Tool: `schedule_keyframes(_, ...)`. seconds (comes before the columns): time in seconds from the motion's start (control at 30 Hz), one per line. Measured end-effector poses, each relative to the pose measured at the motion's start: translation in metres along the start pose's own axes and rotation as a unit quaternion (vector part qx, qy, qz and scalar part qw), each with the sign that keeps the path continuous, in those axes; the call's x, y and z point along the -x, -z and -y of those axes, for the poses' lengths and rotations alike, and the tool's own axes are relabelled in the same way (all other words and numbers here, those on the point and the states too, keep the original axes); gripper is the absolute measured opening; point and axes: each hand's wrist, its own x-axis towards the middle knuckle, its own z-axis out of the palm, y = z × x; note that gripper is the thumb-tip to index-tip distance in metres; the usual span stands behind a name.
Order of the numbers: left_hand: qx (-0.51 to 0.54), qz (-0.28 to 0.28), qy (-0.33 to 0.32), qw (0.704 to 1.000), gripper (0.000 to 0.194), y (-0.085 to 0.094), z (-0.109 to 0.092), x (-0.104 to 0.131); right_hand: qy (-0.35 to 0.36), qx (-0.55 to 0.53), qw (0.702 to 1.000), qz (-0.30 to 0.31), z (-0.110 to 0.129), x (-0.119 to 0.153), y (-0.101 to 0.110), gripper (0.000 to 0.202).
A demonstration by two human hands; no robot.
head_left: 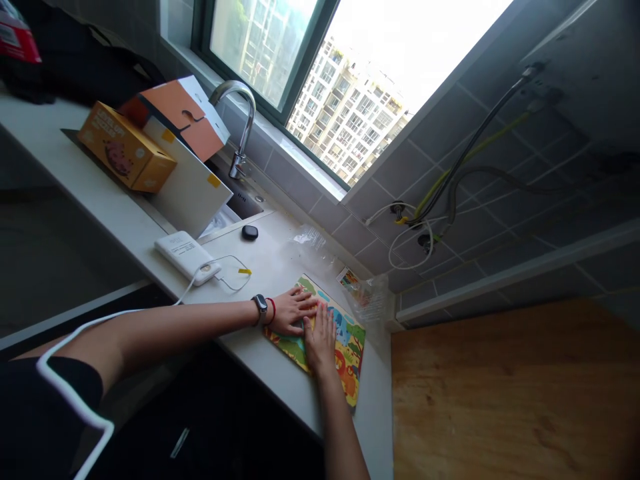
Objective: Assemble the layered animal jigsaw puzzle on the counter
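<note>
A colourful animal picture puzzle board [349,343] lies flat on the white counter [295,399]. My left hand [290,311], with a dark watch and a red cord at the wrist, rests palm down on the board's left part, fingers spread. Beside it, my right hand [321,339] lies flat on the middle of the board, its fingers stretched out close together and its tips near the left fingers. Neither hand holds anything. The parts of the picture under both hands are hidden.
Clear plastic wrapping [373,299] and a small picture card [347,277] lie behind the board. Leftward are a white power bank [185,255] with a cable, a black case [249,233], a sink with a tap [245,127], an orange box [125,150] and a wooden panel [500,387] at right.
</note>
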Motion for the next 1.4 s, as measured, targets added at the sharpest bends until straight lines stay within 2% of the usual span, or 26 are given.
schedule_keyframes(0.13, 0.008, 0.003, -0.001, 1.0, 0.08, 0.0, 0.0, 0.0, -0.007, 0.016, 1.0, 0.015, 0.003, 0.002, 0.007, 0.073)
schedule_keyframes(0.4, 0.01, 0.014, 0.005, 1.0, 0.081, 0.0, 0.001, 0.0, -0.007, 0.007, 1.0, -0.02, 0.01, 0.003, 0.009, 0.069)
schedule_keyframes(0.53, 0.011, 0.018, 0.007, 1.0, 0.082, 0.0, 0.001, 0.0, -0.007, -0.001, 1.0, -0.019, 0.009, 0.003, 0.01, 0.066)
schedule_keyframes(0.97, 0.018, 0.098, 0.041, 0.994, 0.083, 0.02, -0.005, -0.003, 0.012, -0.072, 0.995, -0.064, 0.0, 0.002, 0.0, 0.063)
schedule_keyframes(1.17, 0.02, 0.121, 0.048, 0.991, 0.081, 0.024, -0.004, -0.003, 0.019, -0.082, 0.994, -0.063, -0.016, 0.016, -0.001, 0.059)
schedule_keyframes(1.3, 0.032, 0.115, 0.042, 0.992, 0.081, 0.028, -0.005, -0.004, 0.033, -0.079, 0.992, -0.092, -0.025, 0.028, -0.004, 0.056)
schedule_keyframes(1.4, 0.033, 0.114, 0.037, 0.992, 0.081, 0.032, -0.007, -0.005, 0.032, -0.062, 0.994, -0.082, -0.026, 0.03, -0.005, 0.057)
